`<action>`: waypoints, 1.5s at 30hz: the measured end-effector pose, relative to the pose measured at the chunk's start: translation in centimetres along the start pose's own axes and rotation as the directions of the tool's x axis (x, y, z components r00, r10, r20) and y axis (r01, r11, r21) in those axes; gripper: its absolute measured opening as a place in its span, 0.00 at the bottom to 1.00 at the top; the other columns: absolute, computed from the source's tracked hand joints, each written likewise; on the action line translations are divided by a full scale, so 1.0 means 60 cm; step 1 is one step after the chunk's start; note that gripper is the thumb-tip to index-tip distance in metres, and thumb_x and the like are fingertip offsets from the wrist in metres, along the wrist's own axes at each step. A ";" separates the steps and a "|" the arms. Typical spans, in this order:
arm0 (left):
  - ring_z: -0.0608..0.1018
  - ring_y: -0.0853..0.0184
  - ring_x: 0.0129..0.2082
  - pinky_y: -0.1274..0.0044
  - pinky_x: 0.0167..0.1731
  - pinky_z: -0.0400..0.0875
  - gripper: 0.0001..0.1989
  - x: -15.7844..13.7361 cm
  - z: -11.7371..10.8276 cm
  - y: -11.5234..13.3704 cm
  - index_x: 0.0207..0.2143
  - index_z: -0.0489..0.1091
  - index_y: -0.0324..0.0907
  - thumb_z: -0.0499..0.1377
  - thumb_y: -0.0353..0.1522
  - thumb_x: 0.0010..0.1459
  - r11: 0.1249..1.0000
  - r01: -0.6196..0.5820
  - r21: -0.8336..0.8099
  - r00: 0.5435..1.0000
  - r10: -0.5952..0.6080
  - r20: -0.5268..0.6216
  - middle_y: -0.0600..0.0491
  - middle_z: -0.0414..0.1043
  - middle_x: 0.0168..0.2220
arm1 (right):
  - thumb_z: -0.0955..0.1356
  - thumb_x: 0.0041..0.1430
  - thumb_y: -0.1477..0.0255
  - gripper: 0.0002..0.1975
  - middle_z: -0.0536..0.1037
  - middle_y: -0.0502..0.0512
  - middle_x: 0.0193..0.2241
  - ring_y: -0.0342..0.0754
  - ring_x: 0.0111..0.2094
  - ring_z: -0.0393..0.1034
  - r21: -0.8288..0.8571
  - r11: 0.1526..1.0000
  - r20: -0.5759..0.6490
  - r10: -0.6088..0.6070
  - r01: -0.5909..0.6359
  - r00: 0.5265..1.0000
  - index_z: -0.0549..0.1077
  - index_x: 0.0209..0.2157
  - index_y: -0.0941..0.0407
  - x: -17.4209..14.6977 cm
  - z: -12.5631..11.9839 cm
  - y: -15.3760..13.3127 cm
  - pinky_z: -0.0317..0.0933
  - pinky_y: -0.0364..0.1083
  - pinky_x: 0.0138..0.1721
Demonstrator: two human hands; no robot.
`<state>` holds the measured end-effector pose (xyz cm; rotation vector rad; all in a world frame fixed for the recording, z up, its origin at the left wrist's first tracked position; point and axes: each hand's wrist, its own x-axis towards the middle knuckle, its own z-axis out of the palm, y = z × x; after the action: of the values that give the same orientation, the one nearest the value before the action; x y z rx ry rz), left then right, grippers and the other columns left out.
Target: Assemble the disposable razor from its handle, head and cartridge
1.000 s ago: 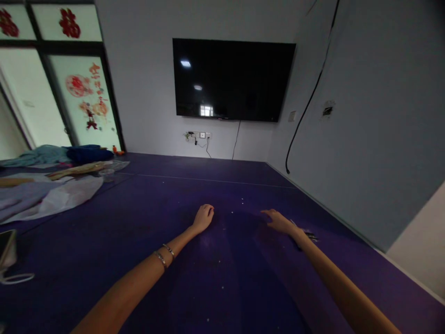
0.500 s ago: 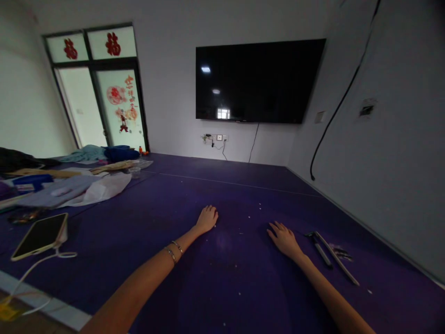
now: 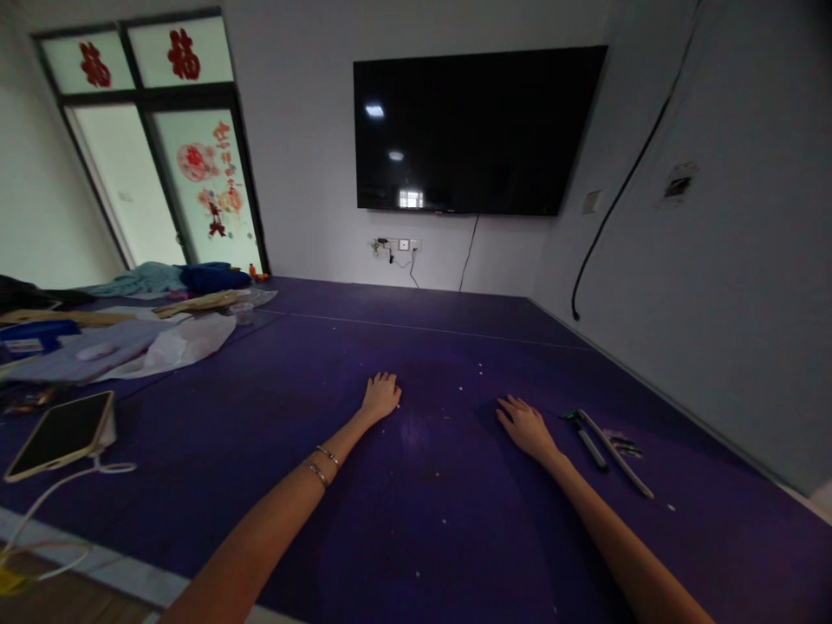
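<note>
My left hand [image 3: 380, 397] lies palm down on the purple tabletop [image 3: 364, 529], its fingers stretched forward and holding nothing. Two bracelets [image 3: 321, 466] circle that forearm. Also flat on the surface is my right hand [image 3: 525, 426], fingers a little apart with nothing in them. Just right of it lies a tool with two long grey handles [image 3: 614, 455] and a green part near its joint; its exact kind is unclear. Small dark pieces [image 3: 622, 444] are beside the tool. Tiny white scraps [image 3: 461, 388] dot the table between and around the hands.
At the left lie a phone [image 3: 63, 435] with a white cable, a blue box [image 3: 40, 336], a white plastic sheet [image 3: 188, 348] and folded cloths [image 3: 214, 276]. A television [image 3: 477, 134] hangs on the far wall. A black cable [image 3: 617, 195] dangles at the right wall.
The camera view has shifted slightly, so the whole scene sits a little higher and further left. Both hands stay in about the same place on the table.
</note>
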<state>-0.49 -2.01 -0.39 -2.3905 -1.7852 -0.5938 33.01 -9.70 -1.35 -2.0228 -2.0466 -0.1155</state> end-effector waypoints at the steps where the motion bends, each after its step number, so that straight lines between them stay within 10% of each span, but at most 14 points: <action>1: 0.64 0.53 0.54 0.61 0.51 0.57 0.17 0.000 -0.002 0.001 0.48 0.65 0.37 0.46 0.31 0.59 1.000 -0.005 0.000 1.000 0.005 0.001 0.40 0.65 0.52 | 0.55 0.61 0.62 0.25 0.61 0.61 0.58 0.56 0.60 0.50 0.002 1.000 -0.001 -0.003 0.003 1.000 0.64 0.56 0.57 0.000 -0.001 0.000 0.45 0.55 0.56; 45: 0.60 0.55 0.58 0.63 0.54 0.54 0.20 0.001 -0.003 -0.013 0.52 0.63 0.38 0.45 0.34 0.60 1.000 -0.029 -0.007 0.996 0.030 0.084 0.42 0.60 0.57 | 0.57 0.60 0.67 0.22 0.64 0.62 0.56 0.55 0.58 0.54 0.059 0.998 -0.050 0.003 0.000 0.999 0.67 0.53 0.57 -0.016 -0.022 -0.013 0.48 0.54 0.56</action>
<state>-1.25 -1.77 -0.30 -2.4764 -1.7789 -0.5032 32.38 -10.95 -0.21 -1.9665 -1.9945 -0.1036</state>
